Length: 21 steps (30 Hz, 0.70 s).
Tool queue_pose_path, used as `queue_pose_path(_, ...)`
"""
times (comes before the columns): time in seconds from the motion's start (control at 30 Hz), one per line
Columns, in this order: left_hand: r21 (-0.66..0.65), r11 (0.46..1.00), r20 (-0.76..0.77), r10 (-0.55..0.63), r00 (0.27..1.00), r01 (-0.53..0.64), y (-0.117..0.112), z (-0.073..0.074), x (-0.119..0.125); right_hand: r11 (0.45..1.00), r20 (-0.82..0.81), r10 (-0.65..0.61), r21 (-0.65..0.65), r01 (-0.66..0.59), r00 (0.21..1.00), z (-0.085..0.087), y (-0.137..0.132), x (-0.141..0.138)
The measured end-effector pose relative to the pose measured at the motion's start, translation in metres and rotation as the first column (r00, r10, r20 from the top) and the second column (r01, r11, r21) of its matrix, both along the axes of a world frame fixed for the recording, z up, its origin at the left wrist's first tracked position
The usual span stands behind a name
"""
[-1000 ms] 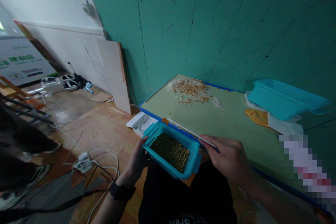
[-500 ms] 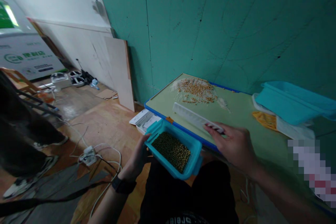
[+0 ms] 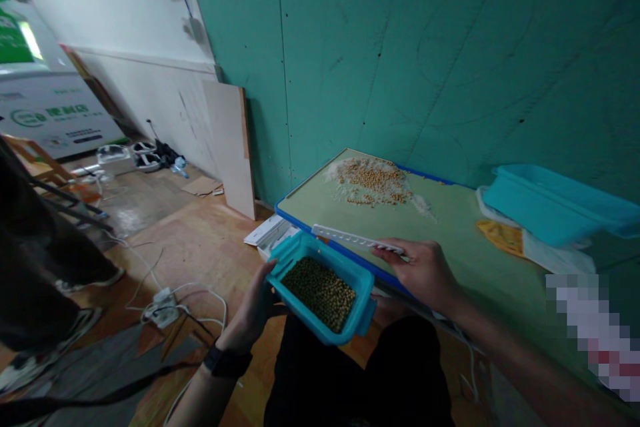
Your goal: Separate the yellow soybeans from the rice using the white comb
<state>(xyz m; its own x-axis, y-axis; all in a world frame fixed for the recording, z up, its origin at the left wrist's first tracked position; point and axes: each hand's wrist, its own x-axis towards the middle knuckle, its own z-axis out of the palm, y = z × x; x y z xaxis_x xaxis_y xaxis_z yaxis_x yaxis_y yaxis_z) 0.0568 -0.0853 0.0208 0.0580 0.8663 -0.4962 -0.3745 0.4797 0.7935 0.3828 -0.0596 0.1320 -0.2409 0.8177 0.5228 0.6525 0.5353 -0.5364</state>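
Observation:
My left hand [image 3: 257, 303] grips the left end of a blue plastic container [image 3: 367, 287], held tilted over my lap below the table edge. Dark green beans and yellowish soybeans [image 3: 323, 297] lie mixed inside it. In my right hand [image 3: 420, 268] is a long white plastic strip with notches along it [image 3: 345, 236], its far end above the container's back rim. On the pale green table [image 3: 455, 233] lies a pile of soybeans [image 3: 373, 177] mixed with white grains.
A larger blue bin [image 3: 555, 203], an orange cloth [image 3: 500, 238] and a white bag stand on the table's right. A green wall [image 3: 375, 53] rises behind it. Cables and a power strip [image 3: 164, 307] lie on the floor, near a standing person's legs [image 3: 45, 247].
My right hand has brought the white strip left and down from over the table to the container's rim, turning it flatter. The container has shifted slightly left.

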Motion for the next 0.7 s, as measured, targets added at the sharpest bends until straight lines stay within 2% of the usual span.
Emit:
queue_pose_path(0.1,-0.003,1.000,-0.009,0.025,1.000,-0.025,-0.002,0.000,0.004,0.997,-0.026,-0.081,0.008,0.081,0.996,0.003,0.015,0.013)
queue_pose_path(0.23,-0.016,0.999,0.011,0.044,0.999,-0.044,-0.006,-0.003,0.012,0.965,-0.048,-0.261,-0.023,0.260,0.964,0.009,0.081,0.043)
queue_pose_path(0.33,-0.070,0.996,0.021,0.055,0.998,-0.053,-0.009,-0.011,0.019,0.922,-0.037,-0.385,-0.058,0.383,0.922,0.013,0.129,0.060)
queue_pose_path(0.4,-0.108,0.990,0.021,0.092,0.996,-0.089,-0.008,-0.020,0.023,0.900,0.009,-0.430,-0.081,0.429,0.903,0.015,0.149,0.063)
queue_pose_path(0.53,-0.169,0.976,0.043,0.146,0.988,-0.137,-0.005,-0.034,0.028,0.881,0.131,-0.448,-0.106,0.462,0.884,0.017,0.165,0.055)
queue_pose_path(0.7,-0.210,0.975,0.103,0.100,0.990,-0.077,-0.006,-0.037,0.028,0.894,0.151,-0.417,-0.109,0.435,0.896,0.016,0.170,0.044)
